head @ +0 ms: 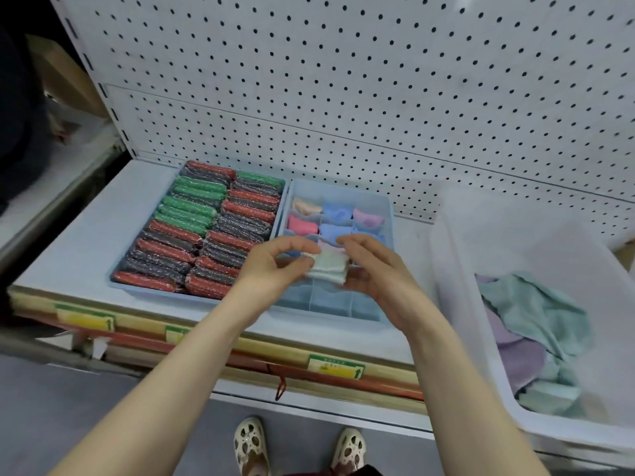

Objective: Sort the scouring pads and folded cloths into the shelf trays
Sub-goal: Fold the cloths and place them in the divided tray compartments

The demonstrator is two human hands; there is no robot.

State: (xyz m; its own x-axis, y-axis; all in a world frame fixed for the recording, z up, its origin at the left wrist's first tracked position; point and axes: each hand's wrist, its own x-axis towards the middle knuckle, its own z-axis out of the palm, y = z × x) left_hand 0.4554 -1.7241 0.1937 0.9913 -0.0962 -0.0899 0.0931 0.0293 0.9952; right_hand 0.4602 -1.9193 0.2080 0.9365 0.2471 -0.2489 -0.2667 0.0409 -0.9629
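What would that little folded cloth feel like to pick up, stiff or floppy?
Probably floppy: the loose cloths in the bin lie crumpled and draped. The folded cloth likely keeps its square only because the left hand and right hand pinch its edges. It looks light, and fuzzy rather than slippery, so it may unfold if held by one corner.

A single head-worn wide-angle view looks forward and steeply down, close over the shelf [86,235]. Both hands sit mid-frame, the left hand [271,266] and right hand [374,269] near the lens. Beyond them rises the pegboard [343,80]; below them show the person's shoes [251,444] (straight lines bow toward the edges).
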